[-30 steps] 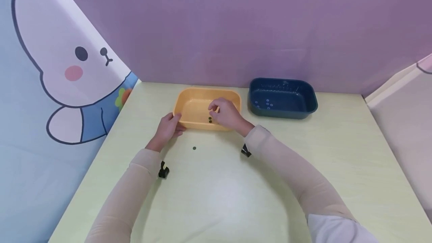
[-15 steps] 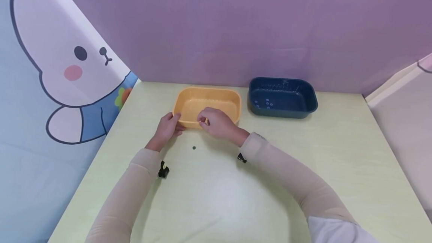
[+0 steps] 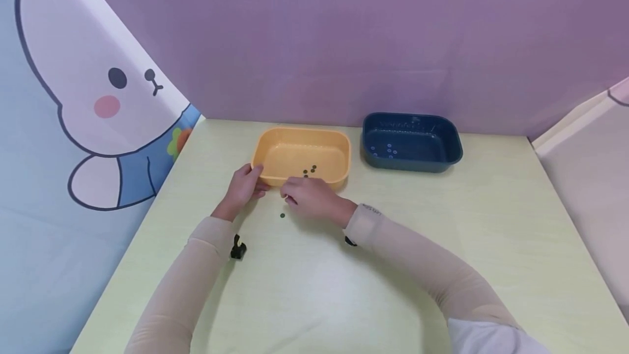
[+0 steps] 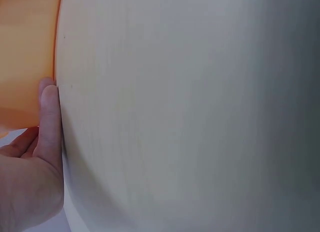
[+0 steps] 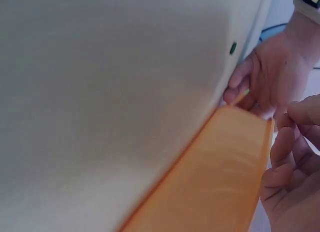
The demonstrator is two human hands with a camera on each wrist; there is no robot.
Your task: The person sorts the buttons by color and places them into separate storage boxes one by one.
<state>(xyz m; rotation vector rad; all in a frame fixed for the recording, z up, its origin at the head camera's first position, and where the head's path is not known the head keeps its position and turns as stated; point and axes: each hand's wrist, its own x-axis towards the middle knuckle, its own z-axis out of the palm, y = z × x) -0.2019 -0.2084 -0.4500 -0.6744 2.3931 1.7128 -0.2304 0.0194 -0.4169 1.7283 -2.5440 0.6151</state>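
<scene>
My left hand (image 3: 242, 186) grips the near left corner of a yellow plastic tray (image 3: 275, 149), its thumb at the rim and its fingers outside. In the left wrist view the left thumb (image 4: 49, 122) lies along the orange-looking tray wall. Several small dark green button-like discs (image 3: 313, 170) lie in the tray near its front wall. My right hand (image 3: 314, 198) hovers at the tray's front rim with curled fingers, thumb close to the index finger; nothing shows between them. Just below its fingertips, on the table, lies a single green disc (image 3: 282, 215).
A dark blue tray (image 3: 413, 165) with several small bluish rings (image 3: 390, 151) stands right of the yellow one, near the purple back wall (image 3: 314, 42). A black wrist camera (image 3: 238, 248) sits under the left sleeve. The pale table (image 3: 319, 288) extends toward me.
My right hand has moved from inside the yellow tray toward me and left, past its front rim. More green discs show in the tray. My left hand stays on the corner.
</scene>
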